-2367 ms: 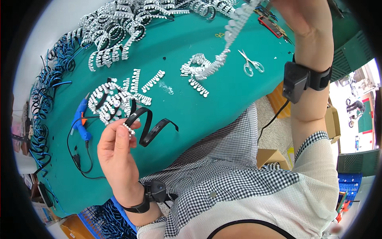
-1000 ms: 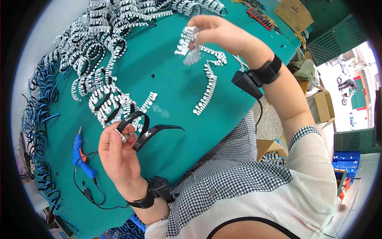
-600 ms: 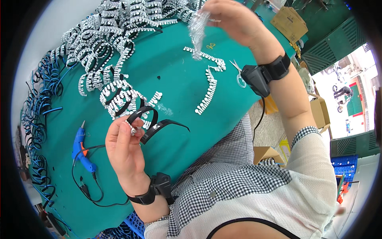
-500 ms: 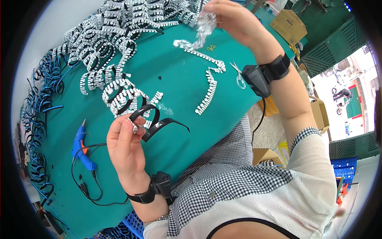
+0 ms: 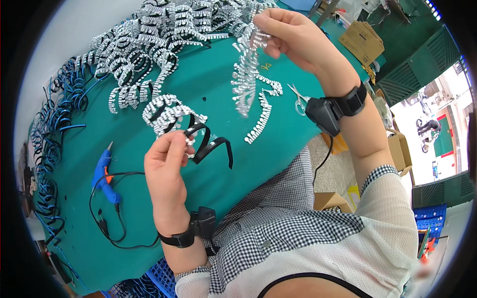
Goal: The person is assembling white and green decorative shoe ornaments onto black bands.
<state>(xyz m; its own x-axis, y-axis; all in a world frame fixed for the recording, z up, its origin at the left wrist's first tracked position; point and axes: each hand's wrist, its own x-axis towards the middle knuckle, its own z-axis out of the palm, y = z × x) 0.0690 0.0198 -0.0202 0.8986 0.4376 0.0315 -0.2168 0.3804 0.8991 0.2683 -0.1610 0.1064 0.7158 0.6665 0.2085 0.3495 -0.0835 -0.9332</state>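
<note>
My left hand (image 5: 168, 161) is closed, thumb against fingers, on a black ribbon (image 5: 214, 145) edged with white beads. The ribbon's bare end curls out to the right of the fingers. Beyond the hand lies a coil of white beaded trim (image 5: 166, 110), seemingly continuous with the ribbon, though the fingers hide the join. My right hand (image 5: 300, 39), raised at the far side, pinches a dangling, motion-smeared strip of white and clear beaded trim (image 5: 244, 74). Below it a white beaded strip (image 5: 262, 119) rests on the table; whether the two connect I cannot tell.
A heap of beaded trim (image 5: 169, 30) covers the far table edge. Coiled blue-black ribbons (image 5: 48, 164) line the left edge. A blue glue gun (image 5: 104, 171) with a black cord lies left of my left hand. Scissors (image 5: 299, 102) lie by my right wrist, near a yellow tie (image 5: 266, 66).
The strip in my right hand, bunched before, now hangs longer toward the table. My right hand has come slightly nearer. My left hand has shifted right with the ribbon.
</note>
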